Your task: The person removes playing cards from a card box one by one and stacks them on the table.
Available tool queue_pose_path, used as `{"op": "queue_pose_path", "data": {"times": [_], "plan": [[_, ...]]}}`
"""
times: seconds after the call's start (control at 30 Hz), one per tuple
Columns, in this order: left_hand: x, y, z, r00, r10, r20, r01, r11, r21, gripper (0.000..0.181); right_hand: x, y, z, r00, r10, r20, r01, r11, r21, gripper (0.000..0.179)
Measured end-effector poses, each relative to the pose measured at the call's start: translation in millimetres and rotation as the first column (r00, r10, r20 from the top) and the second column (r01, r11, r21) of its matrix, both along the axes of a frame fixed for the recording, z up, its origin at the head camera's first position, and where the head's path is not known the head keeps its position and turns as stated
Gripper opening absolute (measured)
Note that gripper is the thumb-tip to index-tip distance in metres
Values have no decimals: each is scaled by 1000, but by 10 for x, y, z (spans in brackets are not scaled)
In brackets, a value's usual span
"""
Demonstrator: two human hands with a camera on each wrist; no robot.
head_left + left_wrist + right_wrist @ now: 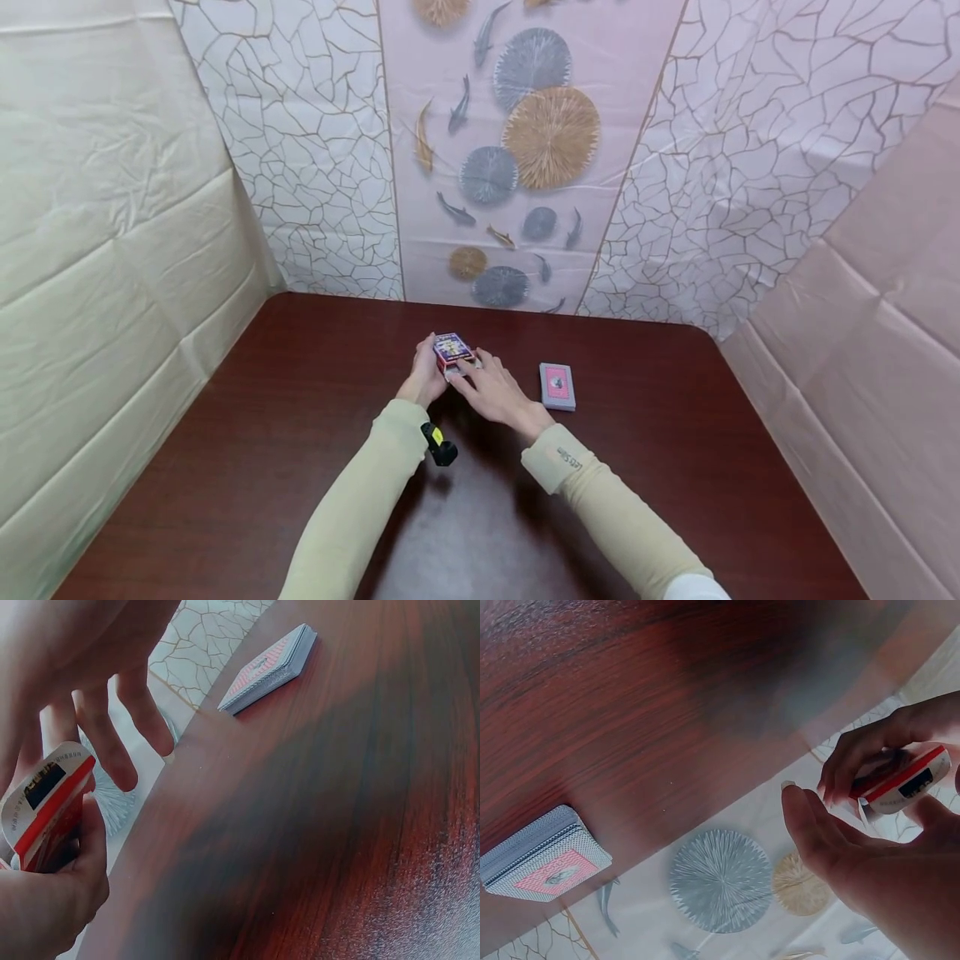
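My left hand (424,373) grips a small card box (453,347) with a colourful printed face above the table. In the left wrist view the box (64,814) shows a red edge and a white end flap with a dark window, standing out from it. My right hand (495,392) is at the near right end of the box, its fingers fairly straight and spread. In the right wrist view the thumb of the right hand (877,877) is close to the flap; whether it touches cannot be made out. The box's inside is hidden.
A squared deck of playing cards (557,386) with a pink and grey back lies on the dark wooden table (300,433), right of my right hand. Patterned cloth (487,208) hangs behind the table's far edge, and pale cloth (112,250) hangs along the sides.
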State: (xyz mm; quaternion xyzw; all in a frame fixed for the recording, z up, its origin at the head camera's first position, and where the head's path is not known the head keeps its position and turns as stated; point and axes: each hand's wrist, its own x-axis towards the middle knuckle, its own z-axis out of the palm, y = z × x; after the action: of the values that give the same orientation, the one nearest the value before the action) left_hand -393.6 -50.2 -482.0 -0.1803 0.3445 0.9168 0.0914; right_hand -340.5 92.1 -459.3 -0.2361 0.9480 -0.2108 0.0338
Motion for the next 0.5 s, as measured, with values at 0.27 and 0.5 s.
{"op": "queue_pose_path", "data": {"times": [0.27, 0.5], "plan": [[5, -40, -31, 999, 45, 3, -45, 998, 34, 53, 53, 16, 30, 995, 44, -87, -49, 997, -53, 48], [7, -44, -47, 999, 50, 6, -50, 999, 16, 52, 56, -9, -11, 980, -28, -197, 4, 993, -122, 38]]}}
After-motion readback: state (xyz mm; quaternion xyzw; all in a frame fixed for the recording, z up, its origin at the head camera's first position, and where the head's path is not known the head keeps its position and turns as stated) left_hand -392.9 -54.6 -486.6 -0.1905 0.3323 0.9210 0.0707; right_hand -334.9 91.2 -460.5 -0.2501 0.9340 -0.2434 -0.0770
